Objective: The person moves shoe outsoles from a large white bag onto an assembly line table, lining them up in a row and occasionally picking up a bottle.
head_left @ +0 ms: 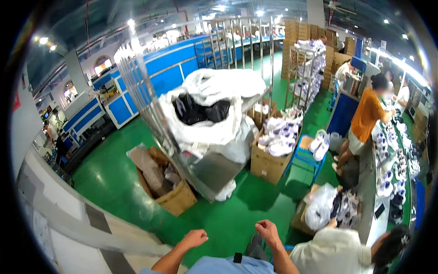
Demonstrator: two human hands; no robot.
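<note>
My left hand (195, 238) hangs in front of my body at the lower middle, its fingers curled in, and no object shows in it. To its right, my right hand (268, 232) is also curled closed, with nothing visible in it. Both hands are over the green floor (223, 228), apart from everything around. Ahead of them stands a metal rack cart (214, 171) loaded with a large white sack (169, 121). The sack's mouth gapes, showing black plastic (200, 111) inside. Nearest the left hand is a cardboard box (178, 201) with brown wrapping in it.
A carton (270, 166) heaped with shoes stands beside a blue stool (306, 157) carrying another pair. At right, a person in white (335, 251) sits close by; one in orange (366, 114) stands at a shoe-lined conveyor (392, 160). A shoe rack (289, 75) is farther back.
</note>
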